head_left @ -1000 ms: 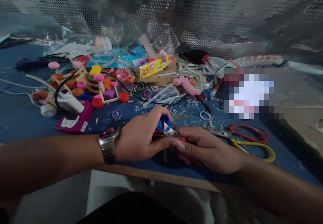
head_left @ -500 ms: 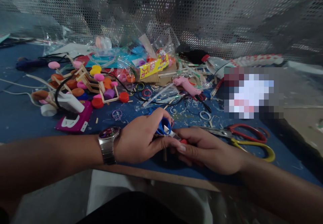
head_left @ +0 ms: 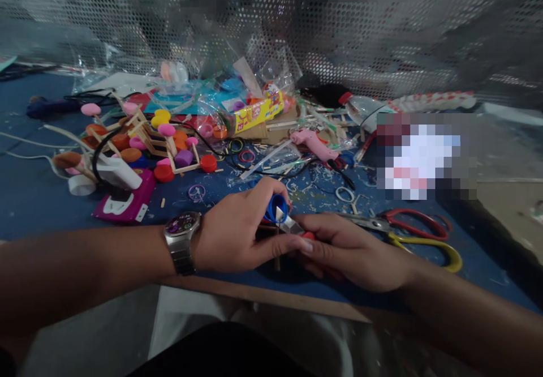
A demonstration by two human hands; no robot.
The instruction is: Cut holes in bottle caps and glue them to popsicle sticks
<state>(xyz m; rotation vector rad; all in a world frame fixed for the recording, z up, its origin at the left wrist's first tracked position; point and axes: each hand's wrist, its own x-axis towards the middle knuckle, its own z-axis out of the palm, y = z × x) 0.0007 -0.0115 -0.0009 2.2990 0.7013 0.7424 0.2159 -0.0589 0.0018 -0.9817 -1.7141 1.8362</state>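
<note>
My left hand (head_left: 237,227), with a metal-band watch (head_left: 182,230) on the wrist, is closed round a blue bottle cap (head_left: 271,211) whose hollow side faces up. Closed fingers of my right hand (head_left: 352,249) grip a red-handled utility knife (head_left: 309,235). Its flat metal blade points up and left, with the tip at the inside of the cap. My left thumb reaches across to the knife beside my right thumb. A thin wooden stick (head_left: 277,258) shows below the cap; what holds it is hidden. Scissors (head_left: 382,223) with red and yellow handles lie just beyond my right hand.
Wooden-stick models with coloured caps (head_left: 169,139) stand at left behind a magenta box (head_left: 127,201) and white plug (head_left: 121,173). A pink glue gun (head_left: 316,144), yellow packet (head_left: 258,112) and plastic bottle (head_left: 360,111) lie farther back. Rubber bands and scraps litter the blue table (head_left: 178,198).
The blue cap has tipped slightly and more of the knife blade shows between my hands. My left index finger has lifted a little. Other things stay in place.
</note>
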